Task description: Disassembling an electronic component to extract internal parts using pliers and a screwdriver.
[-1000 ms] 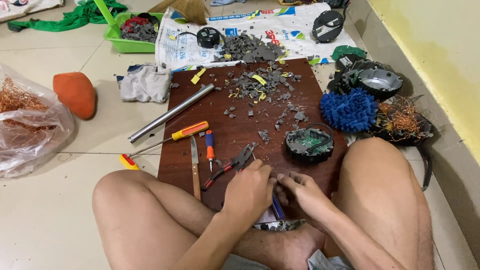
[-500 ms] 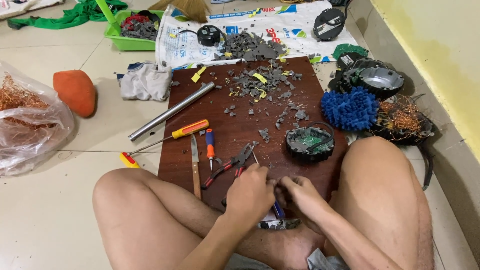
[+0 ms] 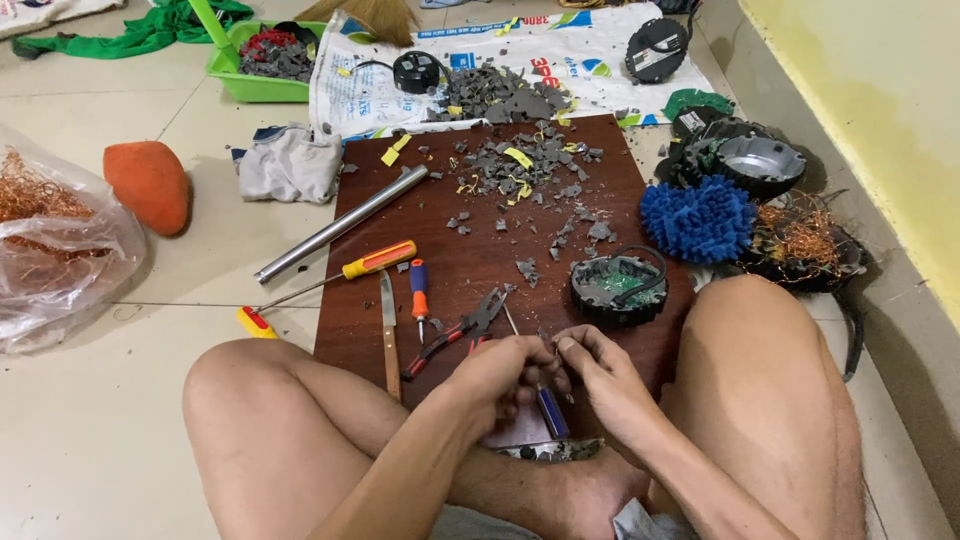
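Sitting cross-legged on the floor, the person is working both hands together at the near edge of a dark wooden board [image 3: 480, 270]. Left hand [image 3: 500, 375] and right hand [image 3: 600, 370] are pinching a small part between the fingertips; what it is cannot be told. Red-handled pliers [image 3: 455, 335] are lying just beside the left hand, a round black housing [image 3: 620, 288] near the right.

The board [image 3: 480, 270] is dark reddish-brown, strewn with grey shards [image 3: 525, 170] and a few yellow scraps. 1 screwdriver [image 3: 375, 262] has a yellow-and-orange handle, another [image 3: 419, 288] orange and blue. The pliers [image 3: 455, 335] have red handles. A bright blue mop pad [image 3: 697, 218], an orange pouch [image 3: 148, 184], a green bin [image 3: 262, 85] and copper-coloured wire [image 3: 35, 200] lie around on the pale floor tiles [image 3: 80, 430].
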